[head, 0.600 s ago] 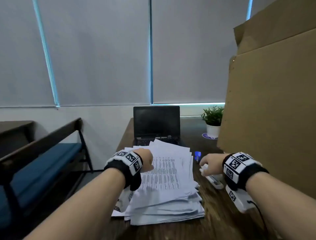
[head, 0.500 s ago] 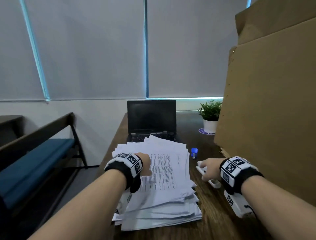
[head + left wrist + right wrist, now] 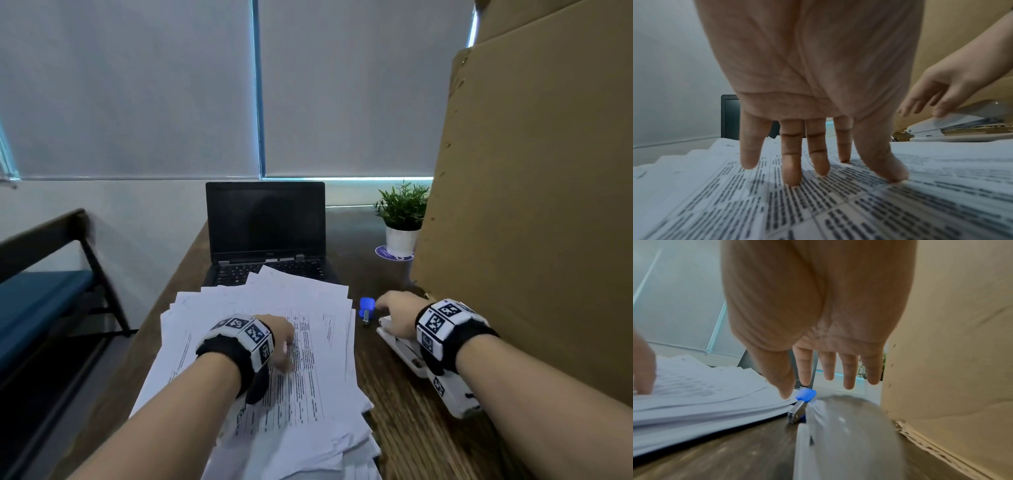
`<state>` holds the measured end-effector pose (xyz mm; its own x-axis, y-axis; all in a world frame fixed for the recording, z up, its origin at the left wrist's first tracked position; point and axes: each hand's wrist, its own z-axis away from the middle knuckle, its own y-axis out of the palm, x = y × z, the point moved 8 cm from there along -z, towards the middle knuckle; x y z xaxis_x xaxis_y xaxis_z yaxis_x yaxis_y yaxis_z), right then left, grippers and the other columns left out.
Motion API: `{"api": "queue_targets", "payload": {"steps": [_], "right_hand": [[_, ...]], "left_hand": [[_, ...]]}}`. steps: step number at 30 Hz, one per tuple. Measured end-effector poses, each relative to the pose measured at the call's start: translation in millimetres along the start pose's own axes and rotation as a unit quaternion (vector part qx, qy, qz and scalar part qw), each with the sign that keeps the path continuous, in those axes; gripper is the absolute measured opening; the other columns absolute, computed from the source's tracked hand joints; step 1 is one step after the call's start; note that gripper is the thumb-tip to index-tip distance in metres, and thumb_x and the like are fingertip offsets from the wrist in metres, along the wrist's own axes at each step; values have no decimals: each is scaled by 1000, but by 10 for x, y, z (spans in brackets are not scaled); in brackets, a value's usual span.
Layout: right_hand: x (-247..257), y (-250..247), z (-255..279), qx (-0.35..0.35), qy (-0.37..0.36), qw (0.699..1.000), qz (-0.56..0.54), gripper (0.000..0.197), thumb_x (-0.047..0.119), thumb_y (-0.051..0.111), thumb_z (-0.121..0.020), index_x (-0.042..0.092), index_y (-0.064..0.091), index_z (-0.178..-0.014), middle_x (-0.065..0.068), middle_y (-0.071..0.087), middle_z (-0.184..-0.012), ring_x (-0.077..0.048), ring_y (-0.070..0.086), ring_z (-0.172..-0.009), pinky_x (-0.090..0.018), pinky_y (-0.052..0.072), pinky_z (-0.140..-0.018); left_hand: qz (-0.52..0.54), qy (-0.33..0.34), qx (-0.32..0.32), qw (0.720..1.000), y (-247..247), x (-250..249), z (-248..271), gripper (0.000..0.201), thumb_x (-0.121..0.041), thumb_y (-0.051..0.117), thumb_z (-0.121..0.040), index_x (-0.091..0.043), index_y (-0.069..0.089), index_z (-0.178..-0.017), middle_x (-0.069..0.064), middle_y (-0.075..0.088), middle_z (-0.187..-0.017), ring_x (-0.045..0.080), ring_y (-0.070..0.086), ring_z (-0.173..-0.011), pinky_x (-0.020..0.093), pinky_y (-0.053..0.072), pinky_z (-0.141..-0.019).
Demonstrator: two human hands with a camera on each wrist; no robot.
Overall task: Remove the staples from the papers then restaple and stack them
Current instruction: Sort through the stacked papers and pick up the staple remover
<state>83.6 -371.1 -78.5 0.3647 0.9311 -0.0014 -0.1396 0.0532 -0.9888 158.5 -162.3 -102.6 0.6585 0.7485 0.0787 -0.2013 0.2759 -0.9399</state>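
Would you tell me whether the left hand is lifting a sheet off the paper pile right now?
No, the left hand has straight fingers resting their tips flat on the top sheet of the paper pile.

1. Head view is looking forward and down along the desk (image 3: 404, 428).
2. Left wrist view is sitting close above the papers (image 3: 838, 211).
3. Both wrist views are sharing the stapler (image 3: 945, 128).

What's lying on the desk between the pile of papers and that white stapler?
In the head view, only a blue staple remover at the far end; otherwise bare wooden desk separates the papers and stapler.
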Motion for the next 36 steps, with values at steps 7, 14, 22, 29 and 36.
{"api": "queue_targets", "payload": {"steps": [7, 14, 22, 29, 36], "right_hand": [[229, 80, -419, 36, -13, 999, 21, 53, 24, 57, -90, 12, 46, -141, -9, 51, -141, -30, 55, -122, -38, 46, -103], [318, 0, -449, -10, 15, 1000, -25, 27, 18, 65, -90, 13, 57, -115, -7, 64, -112, -24, 65, -96, -36, 56, -87], [371, 54, -361, 2, 5, 999, -48, 21, 16, 65, -89, 10, 65, -109, -6, 64, -112, -22, 63, -100, -31, 54, -88], [397, -247, -246, -83, -29, 987, -133, 19, 13, 71, -84, 21, 59, -72, -1, 63, -91, -16, 59, -81, -20, 41, -65], [1158, -291, -195, -57, -150, 973, -164, 6, 20, 70, -84, 20, 65, -81, 7, 63, -93, -10, 59, -85, -23, 46, -69]], "left_hand": [[69, 22, -3, 997, 122, 155, -58, 65, -54, 71, -80, -31, 52, -138, -1, 47, -139, 25, 52, -123, 37, 44, -103], [142, 24, -26, 989, 182, 339, 22, 43, -48, 77, -76, -34, 68, -116, -11, 59, -127, 13, 57, -113, 32, 46, -100], [71, -149, -102, 981, 106, 1033, 133, 43, -55, 68, -79, -24, 64, -109, -4, 65, -111, 19, 61, -103, 32, 48, -85], [129, -234, -108, 958, 139, 1397, 55, 79, -70, 75, -56, -23, 55, -115, 1, 59, -115, 25, 54, -109, 37, 48, -92], [223, -243, -110, 938, 118, 1502, -43, 94, -60, 81, -58, -16, 45, -132, 4, 58, -128, 25, 56, -116, 39, 48, -98]]}}
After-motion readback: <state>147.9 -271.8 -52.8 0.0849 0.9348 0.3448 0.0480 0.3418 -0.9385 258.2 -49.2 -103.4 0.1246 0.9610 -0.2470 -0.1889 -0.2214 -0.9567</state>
